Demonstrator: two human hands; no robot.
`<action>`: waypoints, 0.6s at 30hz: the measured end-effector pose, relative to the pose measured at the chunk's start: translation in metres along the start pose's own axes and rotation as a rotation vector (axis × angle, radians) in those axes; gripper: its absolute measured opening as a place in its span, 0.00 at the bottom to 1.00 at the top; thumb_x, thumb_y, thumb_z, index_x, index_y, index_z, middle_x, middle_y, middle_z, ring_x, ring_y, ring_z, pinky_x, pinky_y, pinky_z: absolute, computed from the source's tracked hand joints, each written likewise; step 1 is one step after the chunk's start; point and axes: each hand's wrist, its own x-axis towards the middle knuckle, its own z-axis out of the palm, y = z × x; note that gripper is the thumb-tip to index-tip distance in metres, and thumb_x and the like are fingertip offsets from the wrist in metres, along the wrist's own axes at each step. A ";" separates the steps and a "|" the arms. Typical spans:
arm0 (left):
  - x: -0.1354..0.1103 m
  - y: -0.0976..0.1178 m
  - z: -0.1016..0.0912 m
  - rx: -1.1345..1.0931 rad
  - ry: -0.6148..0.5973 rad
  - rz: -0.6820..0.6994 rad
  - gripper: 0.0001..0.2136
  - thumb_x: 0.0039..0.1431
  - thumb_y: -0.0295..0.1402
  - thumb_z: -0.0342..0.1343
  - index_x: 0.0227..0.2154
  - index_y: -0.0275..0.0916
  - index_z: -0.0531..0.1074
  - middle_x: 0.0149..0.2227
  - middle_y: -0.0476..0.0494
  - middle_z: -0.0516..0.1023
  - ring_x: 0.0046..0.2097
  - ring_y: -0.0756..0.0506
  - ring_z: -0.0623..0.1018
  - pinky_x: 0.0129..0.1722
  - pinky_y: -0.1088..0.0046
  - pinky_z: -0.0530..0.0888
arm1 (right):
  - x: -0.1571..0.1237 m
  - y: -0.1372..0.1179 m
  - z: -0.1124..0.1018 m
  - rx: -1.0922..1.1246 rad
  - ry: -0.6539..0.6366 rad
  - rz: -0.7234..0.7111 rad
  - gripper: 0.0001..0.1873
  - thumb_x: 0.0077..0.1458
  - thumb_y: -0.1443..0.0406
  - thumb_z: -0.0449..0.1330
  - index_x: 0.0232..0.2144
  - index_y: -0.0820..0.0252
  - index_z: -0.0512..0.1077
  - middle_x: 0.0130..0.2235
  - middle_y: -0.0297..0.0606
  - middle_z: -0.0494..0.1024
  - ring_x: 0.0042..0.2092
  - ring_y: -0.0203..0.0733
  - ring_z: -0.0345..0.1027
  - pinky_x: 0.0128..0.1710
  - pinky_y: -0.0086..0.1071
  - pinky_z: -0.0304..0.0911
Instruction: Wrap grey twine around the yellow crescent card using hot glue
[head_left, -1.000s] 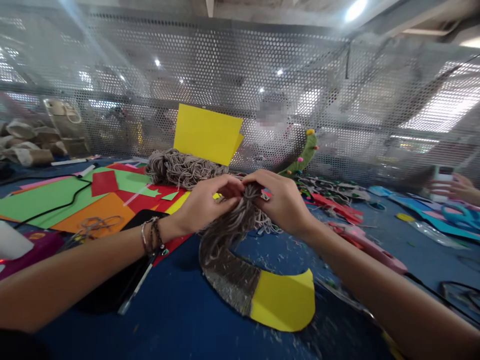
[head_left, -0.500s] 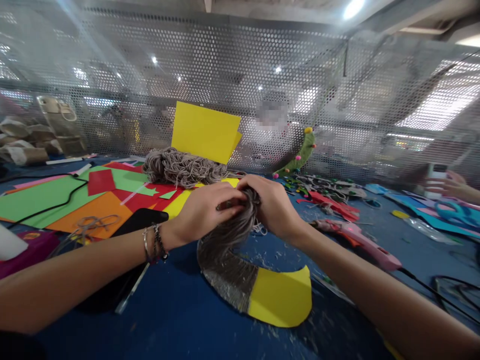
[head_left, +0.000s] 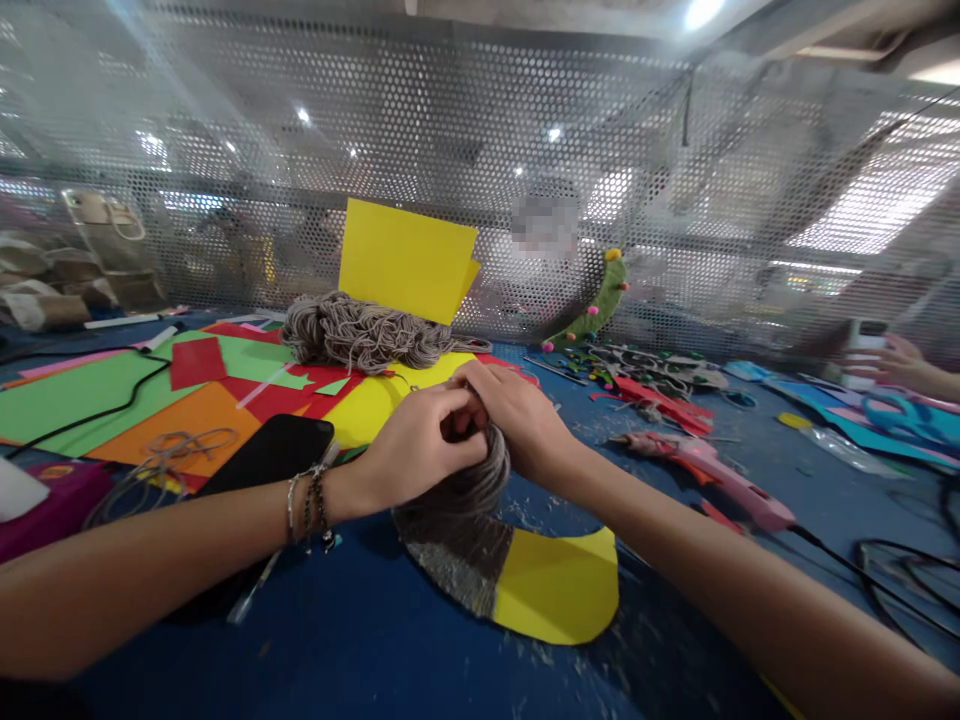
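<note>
A curved yellow card piece lies on the blue table in front of me, its left part covered with grey yarn. A thick bundle of loose grey yarn rises from its far end into my hands. My left hand is closed, thumb and fingers pinching at the top of this bundle. Pressed against it from the far right, my right hand has its fingers curled over the same yarn. The fingertips of the right hand are partly hidden. Behind them rests a heap of grey yarn.
A pink glue gun with a black cable lies at right, beside red scraps. To the left are coloured sheets and a black phone. A folded yellow card stands before the perforated screen. Another person's hand holds a phone.
My left hand has turned and closed tighter at the top of the yarn bundle. My right hand has shifted slightly left, its fingers now over the left hand's. The card piece stays nearly in place.
</note>
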 end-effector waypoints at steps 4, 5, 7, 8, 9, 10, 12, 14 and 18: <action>0.001 -0.008 -0.002 0.134 -0.015 0.002 0.09 0.57 0.33 0.55 0.25 0.35 0.65 0.25 0.52 0.66 0.26 0.52 0.66 0.26 0.76 0.66 | 0.000 0.001 0.002 -0.013 -0.032 -0.042 0.08 0.48 0.70 0.48 0.33 0.57 0.58 0.34 0.40 0.69 0.37 0.41 0.61 0.35 0.34 0.56; 0.002 -0.011 -0.003 0.165 -0.021 0.004 0.09 0.58 0.35 0.54 0.27 0.35 0.66 0.26 0.52 0.67 0.26 0.52 0.68 0.27 0.74 0.67 | 0.001 0.001 0.000 -0.010 -0.050 -0.061 0.09 0.48 0.71 0.48 0.35 0.58 0.59 0.36 0.41 0.69 0.39 0.42 0.62 0.37 0.34 0.57; 0.004 -0.018 -0.007 0.210 -0.029 0.009 0.10 0.60 0.37 0.53 0.30 0.34 0.68 0.28 0.50 0.69 0.29 0.51 0.70 0.30 0.72 0.70 | 0.004 0.004 -0.010 -0.014 -0.093 -0.104 0.13 0.48 0.72 0.50 0.39 0.61 0.60 0.40 0.45 0.69 0.44 0.44 0.61 0.42 0.36 0.58; 0.006 -0.022 -0.009 0.223 -0.030 0.013 0.10 0.61 0.37 0.52 0.31 0.34 0.68 0.29 0.49 0.70 0.29 0.51 0.71 0.31 0.72 0.71 | 0.005 0.006 -0.018 -0.025 -0.108 -0.123 0.15 0.47 0.72 0.51 0.41 0.62 0.61 0.43 0.47 0.68 0.47 0.45 0.60 0.45 0.38 0.57; 0.007 -0.026 -0.011 0.229 -0.032 0.020 0.10 0.61 0.37 0.52 0.32 0.34 0.69 0.30 0.49 0.71 0.30 0.50 0.71 0.31 0.71 0.71 | 0.006 0.009 -0.029 -0.046 -0.120 -0.131 0.18 0.47 0.71 0.53 0.43 0.63 0.61 0.45 0.48 0.67 0.49 0.47 0.59 0.46 0.39 0.57; 0.008 -0.029 -0.012 0.229 -0.035 0.031 0.10 0.61 0.37 0.52 0.32 0.34 0.69 0.31 0.48 0.71 0.31 0.50 0.72 0.32 0.71 0.71 | 0.005 0.012 -0.042 -0.075 -0.127 -0.121 0.19 0.47 0.69 0.55 0.44 0.62 0.62 0.46 0.49 0.67 0.49 0.48 0.59 0.47 0.41 0.57; 0.010 -0.033 -0.014 0.212 -0.046 0.062 0.09 0.61 0.36 0.52 0.33 0.34 0.68 0.33 0.48 0.71 0.32 0.50 0.72 0.33 0.70 0.71 | -0.005 0.019 -0.069 -0.152 -0.166 -0.022 0.12 0.50 0.63 0.56 0.39 0.59 0.66 0.41 0.45 0.70 0.41 0.45 0.64 0.40 0.40 0.60; 0.010 -0.034 -0.013 0.187 -0.063 0.096 0.07 0.61 0.34 0.52 0.32 0.34 0.67 0.33 0.48 0.70 0.33 0.49 0.71 0.34 0.69 0.71 | -0.030 0.029 -0.091 -0.186 -0.334 0.135 0.10 0.52 0.58 0.55 0.26 0.56 0.68 0.26 0.38 0.71 0.25 0.37 0.63 0.24 0.34 0.58; 0.007 -0.029 -0.011 0.138 -0.114 0.159 0.02 0.57 0.27 0.49 0.29 0.37 0.64 0.36 0.46 0.71 0.36 0.49 0.71 0.36 0.71 0.69 | -0.127 0.056 -0.093 -0.083 -0.480 0.206 0.11 0.50 0.57 0.57 0.19 0.50 0.70 0.16 0.36 0.69 0.15 0.30 0.59 0.12 0.32 0.48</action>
